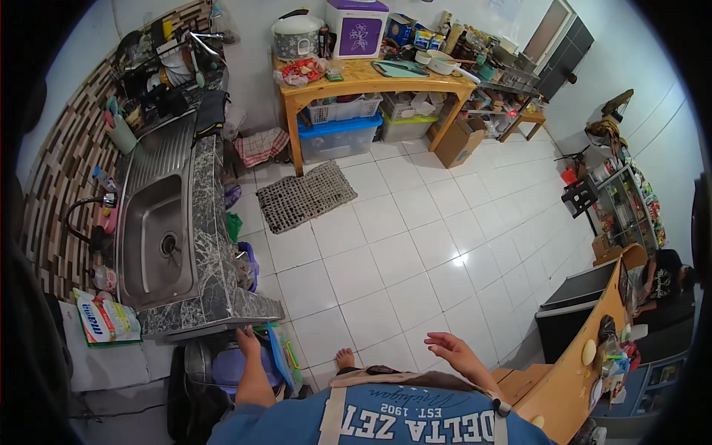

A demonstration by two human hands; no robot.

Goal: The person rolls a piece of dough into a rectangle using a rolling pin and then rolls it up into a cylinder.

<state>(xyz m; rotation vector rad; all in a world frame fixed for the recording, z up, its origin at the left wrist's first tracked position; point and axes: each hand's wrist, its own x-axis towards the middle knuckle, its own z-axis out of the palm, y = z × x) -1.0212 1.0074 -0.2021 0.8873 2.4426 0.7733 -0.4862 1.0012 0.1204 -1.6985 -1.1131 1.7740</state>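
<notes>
My left hand [248, 342] is at the front corner of the dark marble counter [215, 317], just below its edge. Its fingers are curled together, and whatever they grip is too small to make out. Under that arm are a purple tub [231, 368] and an upright blue panel [279, 356]. My right hand [453, 351] hangs over the tiled floor with its fingers apart and nothing in them. Set into the counter is a steel sink [194, 245] with a black curved faucet [72, 215]. A white and green pouch [106, 317] lies at the counter's near end.
Ahead stands a wooden table [356, 83] with a rice cooker [298, 37] and storage boxes beneath. A grey woven mat [306, 196] lies on the tiles [400, 245]. At the right are a cluttered wooden counter [575, 356] and a person in black [660, 274]. My bare foot [345, 358] shows below.
</notes>
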